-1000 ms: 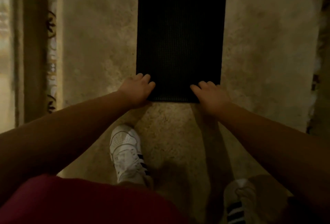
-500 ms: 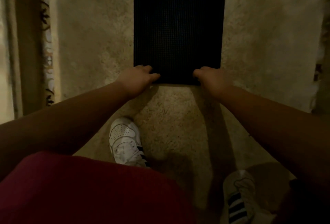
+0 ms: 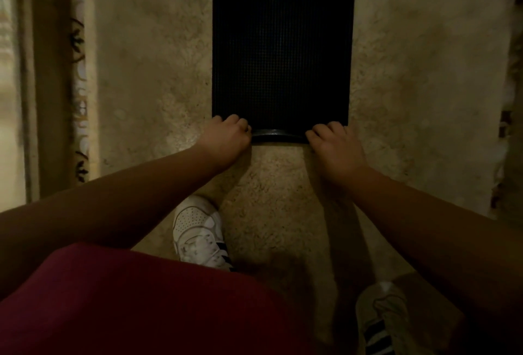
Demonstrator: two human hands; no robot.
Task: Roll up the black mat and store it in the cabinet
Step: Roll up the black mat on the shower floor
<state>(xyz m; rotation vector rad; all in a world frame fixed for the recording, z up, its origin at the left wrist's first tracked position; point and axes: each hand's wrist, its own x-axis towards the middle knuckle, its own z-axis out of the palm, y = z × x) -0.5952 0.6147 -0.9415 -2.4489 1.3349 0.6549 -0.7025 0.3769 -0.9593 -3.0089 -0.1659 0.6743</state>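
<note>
A black mat with a fine grid texture lies flat on a beige carpet, stretching away from me past the top of the view. Its near edge is curled over into a thin roll. My left hand grips the roll's left end, fingers curled over it. My right hand grips the right end the same way. No cabinet is in view.
The beige carpet has a patterned border along the left and another at the far right. My white shoes stand on the carpet just behind the mat's near edge. Red clothing fills the lower left.
The mat's near edge lay flat a second ago. Both hands have since curled it over and pushed forward, so a small roll now shows between them.
</note>
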